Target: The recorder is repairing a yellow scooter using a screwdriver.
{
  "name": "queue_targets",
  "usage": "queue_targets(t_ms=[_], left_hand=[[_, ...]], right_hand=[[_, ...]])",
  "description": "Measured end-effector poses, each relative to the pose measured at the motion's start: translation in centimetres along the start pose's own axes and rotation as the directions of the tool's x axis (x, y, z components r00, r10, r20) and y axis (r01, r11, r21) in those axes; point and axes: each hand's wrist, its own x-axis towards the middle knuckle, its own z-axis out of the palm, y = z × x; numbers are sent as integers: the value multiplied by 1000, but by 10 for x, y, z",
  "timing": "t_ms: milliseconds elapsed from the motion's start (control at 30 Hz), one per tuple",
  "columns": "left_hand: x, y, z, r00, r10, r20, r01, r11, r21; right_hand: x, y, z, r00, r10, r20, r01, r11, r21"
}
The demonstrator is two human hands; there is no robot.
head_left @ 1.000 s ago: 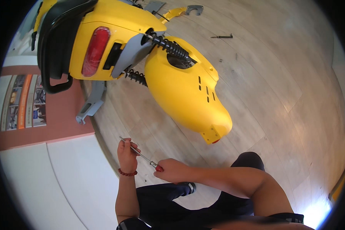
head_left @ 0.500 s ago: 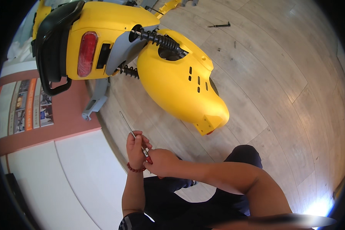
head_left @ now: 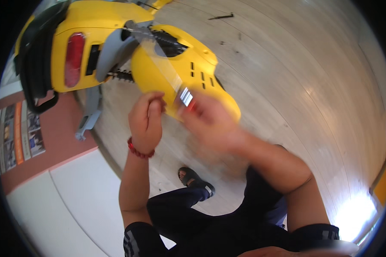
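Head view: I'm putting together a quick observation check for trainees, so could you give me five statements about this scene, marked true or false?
1. The right hand holds a red-handled tool. True.
2. A bracelet circles the wrist of the right hand. False: the red beaded bracelet circles the wrist of the left hand.
3. The slotted cover is grey. False: the slotted cover is yellow.
4. A red light lens sits on the yellow bodywork. True.
5. The visible foot is bare. False: it wears a dark sandal.
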Motion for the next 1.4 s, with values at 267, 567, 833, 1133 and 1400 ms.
queue_targets(t_ms=[267,567,833,1133,1400], left_hand=[[54,-29,45,963,268,33,-248,828,502],[43,-48,36,934,358,15,-321,815,482],[36,-49,20,962,274,18,-259,884,390],[35,-53,24,935,353,32,-336,854,398],[37,-52,31,930,368,-11,-313,806,502]], right_hand=[[-2,205,-258,732,-9,-681,-468,721,-512],[-33,308,-265,601,167,-782,-785,309,-537],[-22,311,-261,591,81,-803,-801,175,-572],[148,316,-205,841,66,-537,-506,445,-739],[181,349,-202,873,52,-485,-460,421,-782]])
